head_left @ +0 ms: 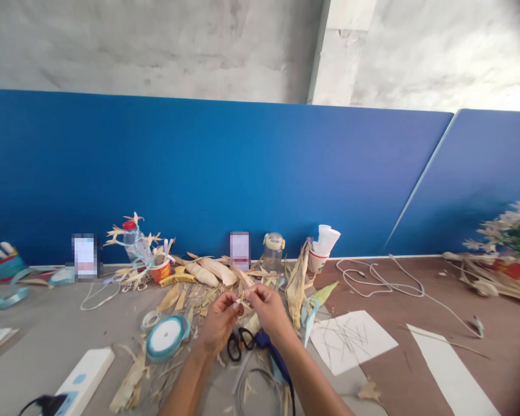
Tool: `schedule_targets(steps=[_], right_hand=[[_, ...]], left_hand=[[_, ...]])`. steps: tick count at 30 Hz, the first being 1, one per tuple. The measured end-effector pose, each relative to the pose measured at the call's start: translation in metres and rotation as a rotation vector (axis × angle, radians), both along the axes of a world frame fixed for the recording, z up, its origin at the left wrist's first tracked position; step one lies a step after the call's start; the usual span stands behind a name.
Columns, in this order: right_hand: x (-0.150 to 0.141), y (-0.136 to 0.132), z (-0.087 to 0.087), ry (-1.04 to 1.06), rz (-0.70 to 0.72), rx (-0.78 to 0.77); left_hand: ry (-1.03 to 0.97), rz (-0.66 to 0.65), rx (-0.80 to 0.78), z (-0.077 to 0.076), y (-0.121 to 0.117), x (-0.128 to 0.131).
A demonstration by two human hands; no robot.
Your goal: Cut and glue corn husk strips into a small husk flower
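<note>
Near the middle of the desk, my left hand and my right hand meet with their fingertips almost touching. Both are closed in a pinch around a small pale piece, which looks like dried corn husk; the fingers cover most of it. Black-handled scissors lie just below my hands. Beside them, partly under my right wrist, is a dark blue tool with a cord. Left of my left hand lies a spool of light blue ribbon. Scraps of dry husk are spread around.
Along the blue partition stand a phone, a lidded jar, a paper cup and a red-capped bottle. White paper with thin sticks lies right. A power strip is front left, a white cable back right.
</note>
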State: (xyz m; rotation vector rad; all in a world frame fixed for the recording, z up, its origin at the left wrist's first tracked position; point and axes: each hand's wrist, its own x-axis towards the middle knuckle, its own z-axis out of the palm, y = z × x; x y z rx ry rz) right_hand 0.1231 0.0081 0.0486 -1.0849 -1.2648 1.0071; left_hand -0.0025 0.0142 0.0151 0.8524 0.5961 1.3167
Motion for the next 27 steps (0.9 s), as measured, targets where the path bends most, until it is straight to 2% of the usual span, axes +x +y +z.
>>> schedule_targets(steps=[7, 10, 14, 16, 22, 27], right_hand=[[0.000, -0.002, -0.001, -0.071, 0.012, -0.004], [0.002, -0.006, 0.005, -0.226, -0.046, 0.010], [0.004, -0.012, 0.014, -0.472, -0.175, 0.123], [0.005, -0.014, 0.018, -0.527, -0.180, 0.156], [0.004, -0.015, 0.020, -0.495, -0.109, 0.064], [0.005, -0.015, 0.019, -0.441, -0.063, 0.046]], left_hand=[[-0.005, -0.018, -0.013, -0.003, 0.002, 0.000], [0.028, -0.001, -0.021, -0.005, 0.004, 0.000], [0.054, 0.006, -0.026, -0.007, 0.004, 0.001], [0.064, -0.011, -0.014, -0.008, 0.004, 0.001], [0.059, -0.033, 0.000, -0.009, 0.004, 0.001], [0.054, -0.028, 0.009, -0.010, 0.004, 0.000]])
